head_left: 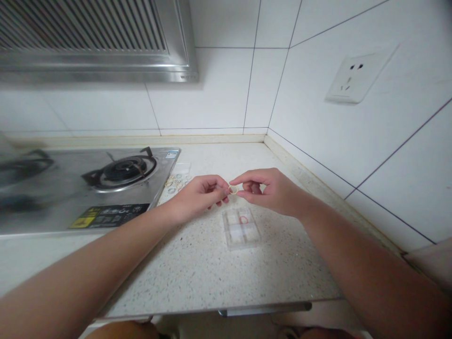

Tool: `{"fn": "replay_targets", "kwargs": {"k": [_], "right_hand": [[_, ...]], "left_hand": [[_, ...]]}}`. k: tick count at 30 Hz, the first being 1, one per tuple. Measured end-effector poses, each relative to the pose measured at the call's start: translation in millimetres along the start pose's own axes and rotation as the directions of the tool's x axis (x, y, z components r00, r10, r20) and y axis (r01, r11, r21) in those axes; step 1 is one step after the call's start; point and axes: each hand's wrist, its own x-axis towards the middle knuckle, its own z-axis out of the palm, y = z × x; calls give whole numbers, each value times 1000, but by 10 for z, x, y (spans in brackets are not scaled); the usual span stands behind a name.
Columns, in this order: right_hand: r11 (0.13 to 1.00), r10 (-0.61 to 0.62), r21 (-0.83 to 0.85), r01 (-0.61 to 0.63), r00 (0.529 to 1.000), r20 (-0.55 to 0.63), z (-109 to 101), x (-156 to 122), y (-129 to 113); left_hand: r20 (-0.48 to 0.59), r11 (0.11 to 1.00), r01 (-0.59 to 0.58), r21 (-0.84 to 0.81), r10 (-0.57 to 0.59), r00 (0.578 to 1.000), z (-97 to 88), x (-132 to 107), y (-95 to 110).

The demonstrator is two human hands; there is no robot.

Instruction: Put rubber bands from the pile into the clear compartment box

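Note:
A small yellow rubber band [234,192] is between my two hands, above the counter. My left hand [208,190] pinches its left side between thumb and fingers. On the other side, the index finger and thumb of my right hand [268,188] are at the band's edges, one above and one below, with the remaining fingers curled. Just below the hands, a clear plastic box [229,244] with compartments lies on the counter, and a red rubber band [243,220] is in its upper right compartment. Beyond my left wrist is a loose pile of coloured rubber bands [172,183].
To the left, a steel gas stove [116,200] with a black burner [125,169] is set into the speckled counter [197,278]. A range hood [106,61] hangs above it. Tiled walls meet behind the counter, and a socket [356,75] is on the right wall.

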Motion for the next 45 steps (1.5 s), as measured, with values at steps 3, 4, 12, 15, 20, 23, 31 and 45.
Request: {"fn": "replay_targets", "kwargs": {"k": [3,4,12,15,20,23,31,45], "right_hand": [[1000,8,8,-8,1000,7,8,-1,-2],[1000,12,13,-12,1000,11,10,-1,-3],[1000,12,12,-13,998,68,6,-5,-11],[1000,-7,2,7,999,53,7,-3,-8],[999,-36,-22,36,999,14,7,4,-13],[998,-49,-30,49,999,-13,5,5,-19],[999,-31,-8,31,999,-44,11,1,5],[1000,7,6,-7,1000,-19,14,-6,13]], "left_hand": [[1,1000,1,0,-1,1000,4,0,8],[4,1000,0,0,0,1000,5,0,12],[55,1000,8,-4,-8,998,13,-10,22],[56,1000,11,-11,-10,998,9,-5,9],[48,1000,8,-16,-7,999,-10,3,-5],[52,1000,3,-30,-2,999,-14,1,2],[49,1000,3,-24,-2,999,7,-11,8],[20,1000,1,2,-1,1000,7,-8,55]]}}
